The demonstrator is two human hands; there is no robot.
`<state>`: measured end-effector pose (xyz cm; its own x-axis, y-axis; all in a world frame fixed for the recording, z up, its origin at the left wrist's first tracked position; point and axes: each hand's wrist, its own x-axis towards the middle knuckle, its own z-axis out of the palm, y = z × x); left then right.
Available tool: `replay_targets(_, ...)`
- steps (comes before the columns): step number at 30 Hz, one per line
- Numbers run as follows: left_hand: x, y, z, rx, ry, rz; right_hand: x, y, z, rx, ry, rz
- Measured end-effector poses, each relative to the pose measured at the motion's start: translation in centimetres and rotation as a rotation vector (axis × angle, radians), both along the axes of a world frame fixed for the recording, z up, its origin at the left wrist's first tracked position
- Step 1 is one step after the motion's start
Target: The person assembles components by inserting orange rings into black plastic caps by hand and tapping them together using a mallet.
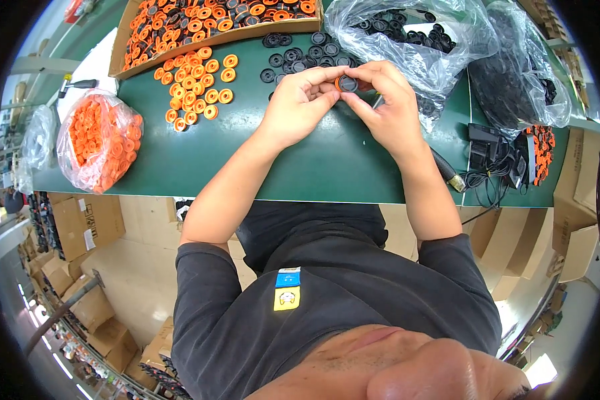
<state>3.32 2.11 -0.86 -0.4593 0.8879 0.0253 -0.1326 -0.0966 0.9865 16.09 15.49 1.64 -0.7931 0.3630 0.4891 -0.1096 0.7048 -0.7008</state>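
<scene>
Dark grey short-sleeved shirt (340, 293)

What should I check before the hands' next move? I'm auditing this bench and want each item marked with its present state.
1. Round orange-and-black part pinched between both hands: ok.
2. Left hand fingers on the part: ok.
3. Right hand fingers on the part: ok.
4. Two pieces fully seated together: cannot tell, fingers cover them.
5. Loose orange rings within reach on the green table: ok.
6. Loose black rings close behind the hands: ok.
</scene>
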Motion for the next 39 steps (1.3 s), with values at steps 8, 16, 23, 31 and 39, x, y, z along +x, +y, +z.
replay_targets(8, -0.10, -0.13, 0.14, -0.043, 0.111, -0.032, -0.01, -0.08, -0.31, 0.074, 0.023, -0.018)
replay_targets(16, 0.13, -0.19, 0.02, -0.071, 0.075, -0.027, 0.12, -0.16, -0.34, 0.119, 0.022, -0.038)
replay_targets(23, 0.14, -0.25, -0.07, -0.070, 0.121, -0.021, 0.21, -0.33, -0.34, 0.046, 0.005, -0.045)
replay_targets(31, 0.17, -0.43, -0.06, -0.027, 0.005, -0.024, 0.26, -0.36, -0.46, 0.021, 0.010, -0.031)
replay_targets(39, 0.19, -0.18, 0.17, 0.025, -0.003, -0.020, 0.29, -0.26, -0.66, 0.052, 0.012, -0.022)
